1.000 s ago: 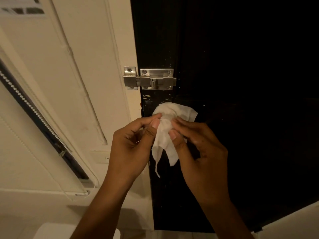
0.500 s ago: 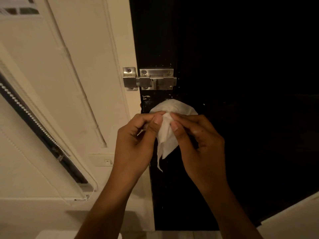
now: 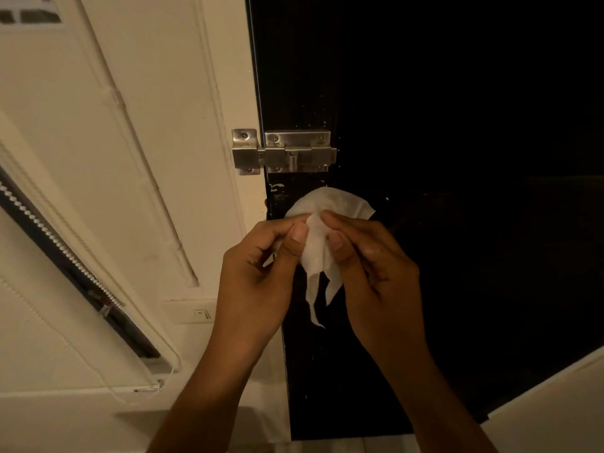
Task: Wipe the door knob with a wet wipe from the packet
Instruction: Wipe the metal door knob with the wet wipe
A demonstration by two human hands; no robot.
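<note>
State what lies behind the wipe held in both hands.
Behind the wipe only the dark door shows, with a metal bolt above. Both hands pinch the wipe. Any knob behind it is covered and cannot be seen.

You are facing a dark door (image 3: 457,125) with a steel bolt latch (image 3: 287,152), cream wall (image 3: 163,93) glowing warmly at left beside a window blind (image 3: 65,256).
</note>
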